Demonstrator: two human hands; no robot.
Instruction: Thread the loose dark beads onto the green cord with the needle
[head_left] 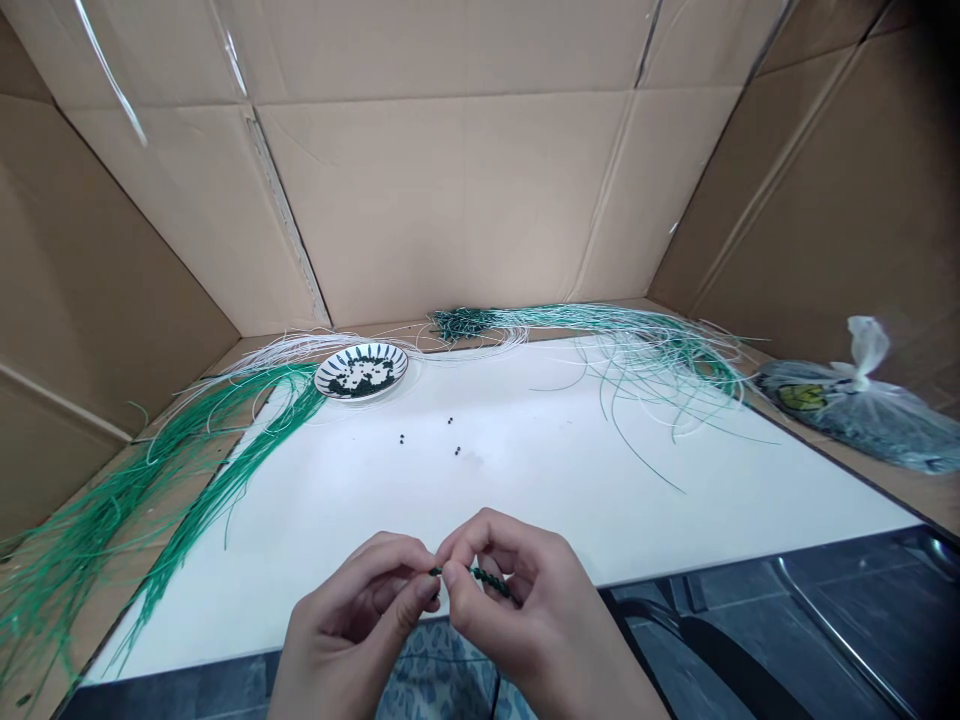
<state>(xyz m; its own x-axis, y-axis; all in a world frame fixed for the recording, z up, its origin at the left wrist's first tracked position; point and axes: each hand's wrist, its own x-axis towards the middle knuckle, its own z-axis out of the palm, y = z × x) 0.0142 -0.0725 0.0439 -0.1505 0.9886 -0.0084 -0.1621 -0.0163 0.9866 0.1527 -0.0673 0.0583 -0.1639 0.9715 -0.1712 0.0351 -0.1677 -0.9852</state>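
Note:
My left hand (364, 610) pinches at least one tiny dark bead (435, 572) between thumb and forefinger. Close against it, fingertips nearly meeting, my right hand (517, 600) grips a string of dark green-black beads (491, 580), part of which disappears into the palm. Both hands are above the near edge of the white board (337, 520). Beyond them, several loose dark beads (457, 451) lie on the board in small groups. A white plate with blue stripes (400, 360) holds many more dark beads at the back left.
Long green strands (202, 500) spread along the left side. More green and white strands (637, 325) run across the back, bunched at one dark end. A knotted clear bag (870, 405) lies at right. Cardboard walls (465, 200) enclose the board; a dark chair (735, 660) stands at lower right.

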